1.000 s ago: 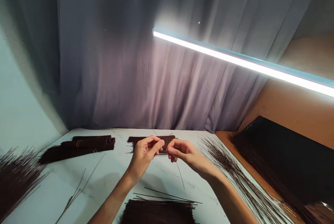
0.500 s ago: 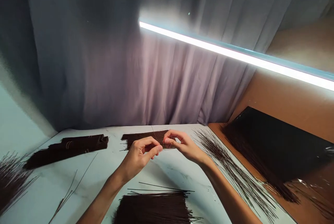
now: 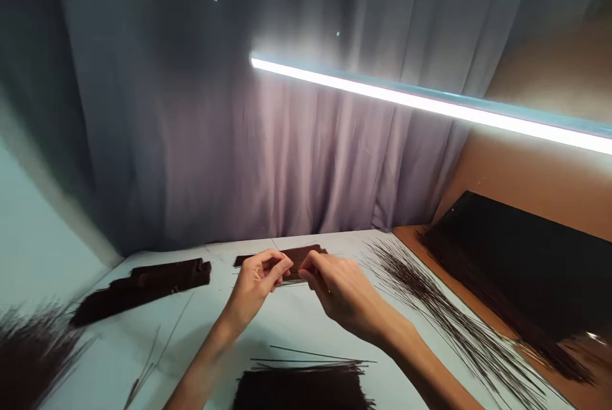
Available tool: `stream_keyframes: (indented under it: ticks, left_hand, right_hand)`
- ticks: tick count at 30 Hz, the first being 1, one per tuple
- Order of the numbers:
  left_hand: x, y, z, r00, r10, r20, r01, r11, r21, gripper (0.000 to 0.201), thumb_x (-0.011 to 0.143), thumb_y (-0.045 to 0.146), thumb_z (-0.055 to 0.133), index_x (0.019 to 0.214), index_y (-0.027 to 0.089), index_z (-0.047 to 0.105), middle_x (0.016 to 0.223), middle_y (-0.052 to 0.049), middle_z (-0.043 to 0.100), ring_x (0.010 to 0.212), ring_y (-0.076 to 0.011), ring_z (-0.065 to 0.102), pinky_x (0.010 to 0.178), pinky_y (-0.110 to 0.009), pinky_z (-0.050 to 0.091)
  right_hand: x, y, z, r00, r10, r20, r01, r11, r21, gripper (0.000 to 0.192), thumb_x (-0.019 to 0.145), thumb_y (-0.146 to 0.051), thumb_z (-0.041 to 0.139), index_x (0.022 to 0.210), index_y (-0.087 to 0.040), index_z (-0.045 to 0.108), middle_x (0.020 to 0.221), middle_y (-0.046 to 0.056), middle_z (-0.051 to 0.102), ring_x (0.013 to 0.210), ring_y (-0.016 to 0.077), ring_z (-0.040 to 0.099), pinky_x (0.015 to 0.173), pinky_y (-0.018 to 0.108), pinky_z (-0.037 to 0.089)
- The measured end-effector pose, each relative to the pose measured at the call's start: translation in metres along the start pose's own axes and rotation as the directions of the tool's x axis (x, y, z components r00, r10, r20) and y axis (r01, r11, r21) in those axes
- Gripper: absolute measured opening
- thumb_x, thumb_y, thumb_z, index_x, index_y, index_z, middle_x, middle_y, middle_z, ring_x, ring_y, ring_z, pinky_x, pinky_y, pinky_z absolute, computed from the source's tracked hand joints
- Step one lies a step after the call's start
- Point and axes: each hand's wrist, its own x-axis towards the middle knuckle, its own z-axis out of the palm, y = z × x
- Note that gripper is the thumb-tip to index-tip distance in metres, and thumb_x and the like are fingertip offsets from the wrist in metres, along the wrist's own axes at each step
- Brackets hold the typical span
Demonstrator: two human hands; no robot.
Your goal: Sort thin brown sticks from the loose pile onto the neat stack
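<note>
My left hand (image 3: pixel 258 279) is raised over the middle of the white table, its thumb and fingertips closed in a pinch. A very thin dark stick (image 3: pixel 274 244) rises out of that pinch, tilted up and to the left. Just to the right, apart from it, my right hand (image 3: pixel 342 285) has its fingers curled together and pointing left; anything between them is too small to make out. Behind both hands lies a bundle of dark brown thin sticks (image 3: pixel 306 256), partly hidden. Nearer to me, a dense pile of similar sticks (image 3: pixel 301 389) lies with several loose ones along its far edge.
At the left is a dark bundle (image 3: pixel 157 279), with a blurred brush-like heap (image 3: pixel 38 352) nearer. Loose sticks (image 3: pixel 440 292) fan out at the right, beside a black sheet (image 3: pixel 526 263) on a brown surface. A bright tube light (image 3: pixel 406 99) hangs before a grey curtain (image 3: pixel 205 161).
My right hand has turned knuckles-up and moved slightly nearer me, drawing away from the left fingertips. My left hand keeps its pinch. The whole view has shifted a little.
</note>
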Motion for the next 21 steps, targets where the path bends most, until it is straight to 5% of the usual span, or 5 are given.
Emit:
stream_keyframes:
  ticks: [2, 7, 14, 21]
  left_hand:
    - [-0.001, 0.004, -0.002, 0.999, -0.032, 0.005, 0.032, 0.995, -0.094, 0.025, 0.093, 0.041, 0.066, 0.083, 0.019, 0.067, 0.075, 0.0, 0.062, 0.065, -0.0129, 0.051, 0.056, -0.021, 0.039]
    - [-0.003, 0.011, -0.004, 1.0, -0.017, 0.009, 0.018, 0.996, -0.083, 0.025, 0.094, 0.041, 0.066, 0.082, 0.018, 0.065, 0.076, 0.001, 0.059, 0.066, -0.0121, 0.048, 0.062, -0.022, 0.04]
    - [-0.007, 0.018, -0.006, 0.988, -0.008, 0.155, 0.001, 0.999, 0.041, 0.026, 0.095, 0.04, 0.063, 0.081, 0.019, 0.068, 0.074, 0.001, 0.059, 0.07, -0.0149, 0.051, 0.066, -0.024, 0.042]
    - [-0.008, 0.012, 0.005, 0.931, -0.101, 0.352, 0.063, 0.991, 0.117, 0.025, 0.09, 0.039, 0.067, 0.077, 0.019, 0.071, 0.074, -0.001, 0.065, 0.068, -0.0162, 0.056, 0.064, -0.025, 0.043]
  right_hand:
    - [0.002, 0.005, 0.01, 0.999, 0.025, 0.021, -0.029, 0.975, 0.221, 0.022, 0.105, -0.035, 0.049, 0.089, -0.022, 0.058, 0.076, 0.001, 0.065, 0.063, 0.0151, 0.054, 0.06, 0.028, 0.035]
    - [0.005, 0.03, 0.028, 0.988, 0.08, 0.133, -0.149, 0.724, 0.674, 0.036, 0.1, -0.054, 0.056, 0.091, -0.019, 0.061, 0.076, 0.0, 0.061, 0.065, 0.0139, 0.057, 0.059, 0.025, 0.044]
    - [0.008, 0.053, 0.03, 0.983, 0.059, 0.176, -0.163, 0.728, 0.666, 0.044, 0.096, -0.061, 0.058, 0.09, -0.017, 0.063, 0.076, 0.0, 0.061, 0.065, 0.0131, 0.057, 0.061, 0.025, 0.047]
    - [0.011, 0.044, -0.001, 0.991, 0.033, 0.133, -0.096, 0.861, 0.499, 0.039, 0.096, -0.057, 0.06, 0.086, -0.02, 0.066, 0.076, 0.0, 0.061, 0.07, 0.0148, 0.052, 0.065, 0.026, 0.043]
